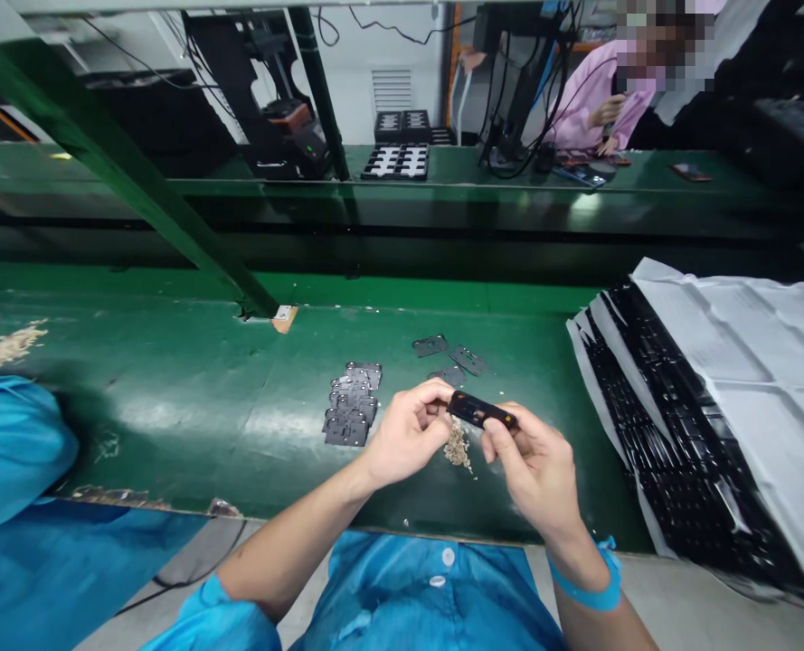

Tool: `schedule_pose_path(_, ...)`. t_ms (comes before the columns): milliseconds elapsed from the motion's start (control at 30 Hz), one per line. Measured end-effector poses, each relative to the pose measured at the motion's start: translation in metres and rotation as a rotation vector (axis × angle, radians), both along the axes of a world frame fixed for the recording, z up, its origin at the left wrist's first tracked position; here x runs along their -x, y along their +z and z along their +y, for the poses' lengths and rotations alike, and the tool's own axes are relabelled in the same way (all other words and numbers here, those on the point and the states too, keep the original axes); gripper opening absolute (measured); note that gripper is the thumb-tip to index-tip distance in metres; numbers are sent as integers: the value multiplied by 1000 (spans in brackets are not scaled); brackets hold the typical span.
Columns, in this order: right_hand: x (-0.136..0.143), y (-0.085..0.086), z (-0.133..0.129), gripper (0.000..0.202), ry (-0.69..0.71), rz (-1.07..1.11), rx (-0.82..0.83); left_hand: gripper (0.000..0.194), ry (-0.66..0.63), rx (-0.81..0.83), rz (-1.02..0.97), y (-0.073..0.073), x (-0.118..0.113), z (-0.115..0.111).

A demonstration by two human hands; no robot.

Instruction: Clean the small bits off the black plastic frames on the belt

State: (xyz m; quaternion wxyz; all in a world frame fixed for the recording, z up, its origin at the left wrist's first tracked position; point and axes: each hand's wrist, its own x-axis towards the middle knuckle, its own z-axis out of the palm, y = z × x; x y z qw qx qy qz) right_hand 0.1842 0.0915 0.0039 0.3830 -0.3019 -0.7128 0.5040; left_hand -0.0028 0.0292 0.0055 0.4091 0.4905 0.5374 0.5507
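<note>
A small black plastic part (481,410) with yellow spots near its ends is held up above the green bench, tilted down to the right. My left hand (411,429) pinches its left end between thumb and fingers. The right end is gripped by my right hand (530,461), thumb on the near edge and fingers behind. Below and between the hands lies a small heap of tan bits (457,447). Just beyond them are a few loose flat black plates (468,360). To the left of my left hand, several similar plates form an overlapping pile (352,404).
A tall stack of black trays with white sheets (646,398) stands on the right. A green post (137,190) slants down to the bench (191,380). At left is a co-worker's blue sleeve (14,448) beside another tan heap (18,344). Across sits a person in pink (581,95).
</note>
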Motion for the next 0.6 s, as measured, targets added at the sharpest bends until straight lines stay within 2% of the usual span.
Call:
schedule_pose_path(167,-8,-1,9,18,-29,10,125,25,-159,141,479,-11,9,-12)
schedule_pose_path(233,-9,-2,11,19,-6,-19,136,27,-182,138,545,-11,12,-14)
schedule_pose_path(333,-5,-5,9,21,56,-77,145,38,-97,81,429,-7,14,-13)
schedule_pose_path(400,-3,-6,8,21,109,-110,151,31,-55,49,353,-5,12,-11)
schedule_pose_path(433,-4,-8,8,20,136,-116,156,25,-47,49,327,-5,11,-9)
schedule_pose_path(533,-12,-14,15,19,157,-106,191,36,-16,96,202,-8,7,-8)
schedule_pose_path(600,-21,-19,22,26,133,-125,189,36,9,132,65,-11,5,-10)
